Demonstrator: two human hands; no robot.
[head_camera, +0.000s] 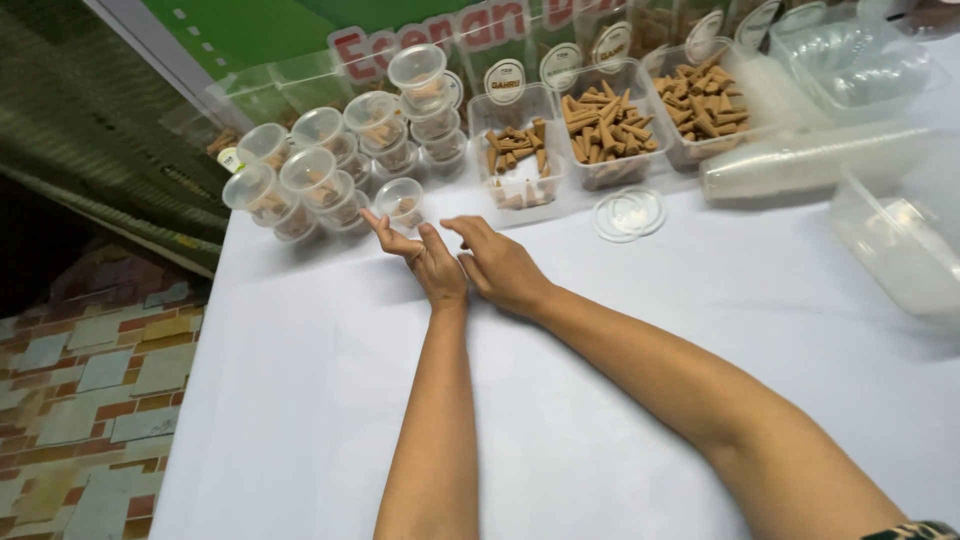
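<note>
My left hand (425, 258) rests on the white table (330, 400) with its fingers spread, the fingertips close to a small clear lidded cup (400, 203) of brown cones. My right hand (500, 262) lies palm down beside it, thumb toward the left hand, holding nothing. Behind the cup stand several more small lidded cups (330, 160), some stacked.
Three clear rectangular tubs (610, 125) of brown incense cones line the back edge. Loose round lids (628, 213) lie in front of them. A sleeve of stacked cups (800, 165) lies at the right, with empty clear boxes (895, 250). The table's left edge drops to a tiled floor (90, 400).
</note>
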